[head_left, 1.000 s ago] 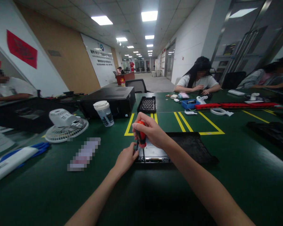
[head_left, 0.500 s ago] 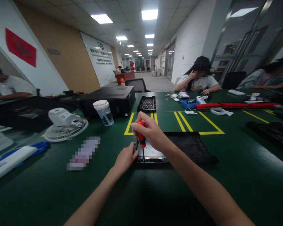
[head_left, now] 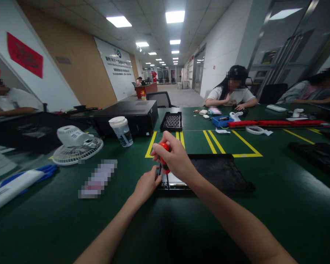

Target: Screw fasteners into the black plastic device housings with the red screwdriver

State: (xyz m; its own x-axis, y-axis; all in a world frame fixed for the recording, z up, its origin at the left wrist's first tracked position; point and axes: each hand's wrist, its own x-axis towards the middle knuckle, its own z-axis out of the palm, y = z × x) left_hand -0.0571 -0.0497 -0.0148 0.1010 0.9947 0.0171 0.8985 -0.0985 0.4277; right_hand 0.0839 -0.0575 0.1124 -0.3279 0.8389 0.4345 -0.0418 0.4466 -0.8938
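My right hand (head_left: 178,156) is closed around the red and black handle of a screwdriver (head_left: 164,147), held upright with its shaft pointing down. The tip meets the near left part of a flat silver metal unit (head_left: 176,182), which lies in a shallow black casing (head_left: 220,172). Most of that unit is hidden behind my right hand and wrist. At the casing's left end, my left hand (head_left: 145,185) grips the edge with thumb and fingers. The small part under the screwdriver tip is too small to make out.
Beyond the casing stands a black tray of small parts (head_left: 172,121), beside a large black box (head_left: 126,113) and a lidded plastic cup (head_left: 121,131). A white fan (head_left: 77,146) lies at left. A blue bin (head_left: 222,121) is farther right. A person (head_left: 231,93) sits across the table.
My right hand has turned slightly on the screwdriver, and less of its handle shows. My left hand stays put. The person across the table has lowered a raised hand somewhat.
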